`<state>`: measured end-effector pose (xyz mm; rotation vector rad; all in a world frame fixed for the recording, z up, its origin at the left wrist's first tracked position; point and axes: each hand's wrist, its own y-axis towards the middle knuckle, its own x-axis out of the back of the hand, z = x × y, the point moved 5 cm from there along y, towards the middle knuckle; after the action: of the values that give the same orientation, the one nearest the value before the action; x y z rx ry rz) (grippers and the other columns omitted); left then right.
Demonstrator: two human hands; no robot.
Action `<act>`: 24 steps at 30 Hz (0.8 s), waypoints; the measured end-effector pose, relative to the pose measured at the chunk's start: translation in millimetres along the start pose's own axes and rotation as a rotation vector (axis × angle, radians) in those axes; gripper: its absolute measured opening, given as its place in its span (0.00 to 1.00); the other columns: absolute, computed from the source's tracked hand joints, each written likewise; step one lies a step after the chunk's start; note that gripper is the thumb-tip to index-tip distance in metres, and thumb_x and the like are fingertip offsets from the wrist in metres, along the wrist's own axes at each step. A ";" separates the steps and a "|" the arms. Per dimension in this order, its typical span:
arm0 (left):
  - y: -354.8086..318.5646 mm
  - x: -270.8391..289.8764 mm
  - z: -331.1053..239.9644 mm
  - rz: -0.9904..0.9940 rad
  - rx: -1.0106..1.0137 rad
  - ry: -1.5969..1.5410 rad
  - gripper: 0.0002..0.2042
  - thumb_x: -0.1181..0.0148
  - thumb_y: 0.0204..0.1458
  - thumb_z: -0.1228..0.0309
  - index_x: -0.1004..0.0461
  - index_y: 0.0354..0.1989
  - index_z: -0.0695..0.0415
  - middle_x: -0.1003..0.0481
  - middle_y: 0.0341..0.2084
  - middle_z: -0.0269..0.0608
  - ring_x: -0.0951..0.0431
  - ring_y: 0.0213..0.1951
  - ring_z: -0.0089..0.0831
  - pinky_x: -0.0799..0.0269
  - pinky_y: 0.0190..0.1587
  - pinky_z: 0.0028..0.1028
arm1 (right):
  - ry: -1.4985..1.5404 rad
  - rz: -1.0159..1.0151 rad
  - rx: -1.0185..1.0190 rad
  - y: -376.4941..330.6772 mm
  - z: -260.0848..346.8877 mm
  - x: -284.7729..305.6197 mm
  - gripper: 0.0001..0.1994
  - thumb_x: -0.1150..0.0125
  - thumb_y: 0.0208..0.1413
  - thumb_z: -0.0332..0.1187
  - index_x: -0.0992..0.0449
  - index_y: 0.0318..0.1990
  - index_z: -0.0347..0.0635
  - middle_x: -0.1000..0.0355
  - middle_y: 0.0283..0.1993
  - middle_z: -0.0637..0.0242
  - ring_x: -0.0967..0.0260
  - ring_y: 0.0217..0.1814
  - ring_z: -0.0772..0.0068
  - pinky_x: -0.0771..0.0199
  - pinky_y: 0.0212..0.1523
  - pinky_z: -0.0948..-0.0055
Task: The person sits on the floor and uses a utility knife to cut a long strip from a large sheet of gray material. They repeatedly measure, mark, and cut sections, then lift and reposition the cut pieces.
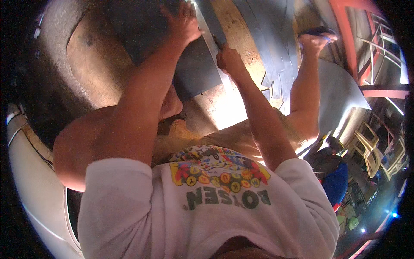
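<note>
Flat dark-grey sheet touched by spread left hand
A slim dark tool is gripped by the right hand.

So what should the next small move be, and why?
Probably draw the right hand slightly bodyward along the pale strip: it appears to grip a thin dark tool there, while the left hand lies spread over the dark sheet.
</note>
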<state>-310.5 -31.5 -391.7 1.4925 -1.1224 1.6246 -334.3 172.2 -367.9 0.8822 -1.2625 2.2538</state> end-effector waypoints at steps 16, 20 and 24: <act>-61.4 -36.3 -56.0 0.052 0.066 -0.049 0.59 0.25 0.35 0.38 0.45 0.74 0.57 0.51 0.76 0.42 0.54 0.77 0.40 0.64 0.58 0.90 | -0.070 0.063 -0.050 -61.2 -42.5 -22.2 0.15 0.50 0.66 0.37 0.34 0.53 0.35 0.24 0.40 0.33 0.23 0.46 0.30 0.22 0.47 0.39; -62.9 -27.6 -57.2 0.147 0.013 -0.061 0.59 0.26 0.38 0.40 0.51 0.76 0.56 0.54 0.77 0.47 0.58 0.78 0.44 0.65 0.57 0.92 | -0.084 0.171 -0.140 -116.2 -75.1 -30.8 0.15 0.50 0.67 0.39 0.36 0.51 0.35 0.23 0.39 0.34 0.22 0.43 0.31 0.22 0.44 0.39; -61.5 -36.3 -47.5 0.090 0.009 -0.104 0.58 0.26 0.40 0.40 0.51 0.76 0.56 0.54 0.76 0.47 0.57 0.77 0.46 0.63 0.58 0.91 | -0.146 0.202 -0.120 -158.5 -101.5 -40.8 0.14 0.49 0.66 0.36 0.38 0.48 0.33 0.23 0.35 0.37 0.21 0.39 0.32 0.20 0.40 0.40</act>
<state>-270.8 40.2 -417.0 1.5678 -1.2574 1.6293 -240.5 338.1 -340.5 0.9254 -1.5996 2.2701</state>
